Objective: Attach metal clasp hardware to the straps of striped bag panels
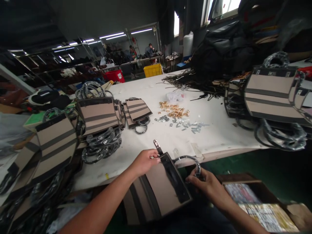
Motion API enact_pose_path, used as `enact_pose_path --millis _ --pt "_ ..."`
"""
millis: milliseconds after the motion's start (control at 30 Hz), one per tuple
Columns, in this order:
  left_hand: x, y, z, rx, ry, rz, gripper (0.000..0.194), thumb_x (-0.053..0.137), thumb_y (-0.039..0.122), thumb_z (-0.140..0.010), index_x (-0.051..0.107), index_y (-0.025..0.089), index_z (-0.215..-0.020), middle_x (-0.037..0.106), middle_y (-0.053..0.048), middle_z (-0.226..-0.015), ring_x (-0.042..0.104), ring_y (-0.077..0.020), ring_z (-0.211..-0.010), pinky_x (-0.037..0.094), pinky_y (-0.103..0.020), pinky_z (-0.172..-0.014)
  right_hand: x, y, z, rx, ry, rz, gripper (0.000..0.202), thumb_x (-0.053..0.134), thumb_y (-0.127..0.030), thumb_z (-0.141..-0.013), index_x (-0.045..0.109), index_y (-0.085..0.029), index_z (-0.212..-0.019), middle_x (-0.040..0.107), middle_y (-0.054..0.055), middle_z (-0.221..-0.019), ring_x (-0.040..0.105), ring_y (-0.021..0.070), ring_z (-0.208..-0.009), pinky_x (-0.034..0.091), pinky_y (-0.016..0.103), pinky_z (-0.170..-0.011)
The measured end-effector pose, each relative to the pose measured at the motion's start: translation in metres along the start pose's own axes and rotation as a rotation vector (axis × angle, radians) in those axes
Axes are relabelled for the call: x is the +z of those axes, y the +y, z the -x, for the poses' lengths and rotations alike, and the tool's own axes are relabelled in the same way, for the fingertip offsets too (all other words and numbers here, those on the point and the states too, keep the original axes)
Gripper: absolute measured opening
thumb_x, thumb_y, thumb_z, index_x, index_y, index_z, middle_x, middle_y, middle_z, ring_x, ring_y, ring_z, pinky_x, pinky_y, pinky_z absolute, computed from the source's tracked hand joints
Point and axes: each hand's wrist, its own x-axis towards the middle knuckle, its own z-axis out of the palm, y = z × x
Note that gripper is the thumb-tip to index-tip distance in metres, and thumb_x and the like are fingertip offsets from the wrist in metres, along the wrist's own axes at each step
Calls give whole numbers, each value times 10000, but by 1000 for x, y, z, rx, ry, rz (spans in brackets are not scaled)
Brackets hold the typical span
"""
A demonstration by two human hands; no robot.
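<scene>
By white table (212, 138), hands (147, 161) pinch panel (163, 184) and handle (187, 157).

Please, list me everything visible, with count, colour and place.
Striped bag piece: one, beige-and-black, between the hands
Curved plastic-wrapped handle: one, black, in right hand
Metal-tipped strap: one, black, beside left hand
Flat table: one, white, ahead
Striped bag stacks: several, beige-and-black, table's left and right
Small metal parts: many, gold, table centre
Flat metal parts: many, silver, nearer
Crumpled film: one, clear, behind gold parts
Thin strips: heap, black, table's far right
Plastic crate: one, yellow, beyond table
Open cardboard box: one, brown, lower right
Background clutter: uncountable, dark, behind table
People: at least one, clothing unclear, background
Left hand: one, bare, on bag piece
Right hand: one, bare, on handle
</scene>
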Motion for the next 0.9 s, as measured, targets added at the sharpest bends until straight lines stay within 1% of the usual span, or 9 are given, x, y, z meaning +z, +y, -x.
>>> enact_pose_path --millis 133,233,333,433,533,667,733,833,900 --pt "0 -19 -26 -33 8 -30 244 729 292 -679 769 124 -852 726 -43 -761 633 -196 -721 430 -293 -698 -3 5 -12 72 -25 182 570 606 -755 -869 685 -194 -926 584 -10 -594 553 177 -548 401 289 -547" --pt "2 -28 -37 -30 28 -27 247 724 300 -675 773 127 -845 710 -29 -728 615 -184 -684 406 -278 -657 -21 -6 -19 28 -35 513 531 614 -725 -864 663 -216 -724 606 15 -591 577 200 -571 393 307 -569" --pt "2 -33 -43 -25 52 -25 244 719 305 -685 780 132 -845 683 -8 -700 589 -166 -648 384 -266 -627 -32 -28 -22 -51 91 822 507 612 -656 -888 627 -242 -596 607 34 -556 589 221 -577 411 329 -598" --pt "3 -38 -45 -20 78 -38 278 723 277 -697 802 137 -924 669 9 -683 571 -153 -616 376 -261 -614 -22 -50 -32 -298 123 815 364 581 -562 -955 786 -266 -899 739 65 -795 685 243 -725 508 337 -715" --pt "6 -40 -42 -17 129 -84 288 723 238 -728 814 153 -987 691 8 -704 587 -157 -620 388 -266 -628 4 -58 -53 -475 -1 838 384 593 -435 -983 743 -286 -1304 752 78 -1116 732 238 -889 541 319 -821" --pt "14 -36 -30 -41 270 -174 350 754 243 -780 805 200 -1123 767 -17 -856 657 -194 -718 434 -292 -695 31 -52 -78 -446 -74 1090 433 577 -380 -1004 693 -286 -1412 725 79 -1175 742 234 -918 545 303 -794" --pt "21 -34 -21 -42 360 -211 363 778 251 -803 789 226 -1165 783 -42 -995 684 -231 -870 458 -316 -778 36 -51 -82 -438 -66 1172 443 549 -391 -1026 672 -296 -1441 721 77 -1171 742 231 -921 546 297 -765" --pt "34 -36 -1 135 535 -419 272 758 229 -877 778 242 -1148 755 -80 -1162 630 -285 -1126 446 -393 -961 37 -52 -82 -439 -58 1261 453 530 -403 -1041 647 -310 -1469 716 73 -1186 740 225 -901 544 299 -725" --pt "47 -42 14 316 600 -623 237 666 203 -959 764 234 -1173 746 -97 -1213 605 -295 -1166 422 -451 -1017 37 -55 -81 -440 -72 1308 452 521 -398 -1047 638 -316 -1475 712 70 -1197 740 225 -897 539 299 -703"
